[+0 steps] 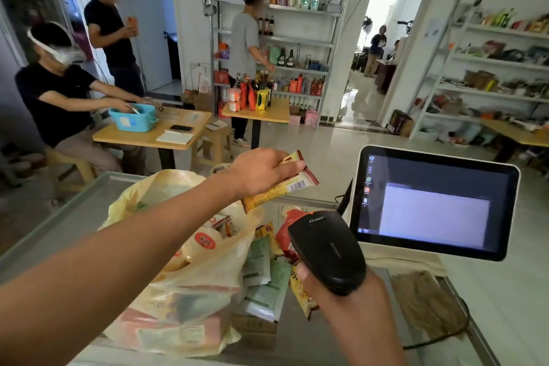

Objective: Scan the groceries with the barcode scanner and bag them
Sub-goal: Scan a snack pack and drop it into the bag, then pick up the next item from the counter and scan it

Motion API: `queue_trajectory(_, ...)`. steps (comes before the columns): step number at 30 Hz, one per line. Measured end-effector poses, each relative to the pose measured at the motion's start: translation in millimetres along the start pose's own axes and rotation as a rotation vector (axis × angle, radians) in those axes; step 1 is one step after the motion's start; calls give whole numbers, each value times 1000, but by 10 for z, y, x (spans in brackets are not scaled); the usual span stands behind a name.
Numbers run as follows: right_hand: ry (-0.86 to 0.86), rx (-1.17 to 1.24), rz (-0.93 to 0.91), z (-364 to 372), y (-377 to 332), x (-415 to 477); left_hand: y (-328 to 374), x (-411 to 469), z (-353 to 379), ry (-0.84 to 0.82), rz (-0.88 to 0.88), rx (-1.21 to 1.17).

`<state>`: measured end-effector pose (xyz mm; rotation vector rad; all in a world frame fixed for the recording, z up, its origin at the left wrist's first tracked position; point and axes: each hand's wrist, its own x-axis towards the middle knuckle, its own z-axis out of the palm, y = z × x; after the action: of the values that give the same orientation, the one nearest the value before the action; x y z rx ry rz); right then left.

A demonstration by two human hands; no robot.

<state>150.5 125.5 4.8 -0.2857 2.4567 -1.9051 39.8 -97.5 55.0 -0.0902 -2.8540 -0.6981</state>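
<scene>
My left hand (261, 171) grips a long yellow and brown snack packet (285, 189) above the counter, with its barcode turned toward me. Below and to the right, my right hand (332, 282) holds the black barcode scanner (326, 249), whose head points up toward the packet. A translucent yellow plastic bag (190, 285) stands on the glass counter under my left forearm, holding several packaged groceries. Loose green, yellow and red packets (267, 273) lie between the bag and the scanner.
A white-framed touchscreen (433, 202) stands at the right of the glass counter (59, 223), with a folded cloth (427, 303) in front of it. Beyond the counter are wooden tables, stocked shelves and three people.
</scene>
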Motion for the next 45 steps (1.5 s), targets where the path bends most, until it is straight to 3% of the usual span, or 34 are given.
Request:
queue_trajectory(32,42,-27,87,-18,-43,-28,-7,8,25,-38,-10,51)
queue_trajectory(38,-44,18,82,238,-9,109,-318,-344,-254,148,-133,-93)
queue_trajectory(42,-42,49,41,509,-8,257,-800,-700,-363,97,-282,-231)
queue_trajectory(45,-81,62,26,684,-23,307,-1241,-840,-163,79,-454,-181)
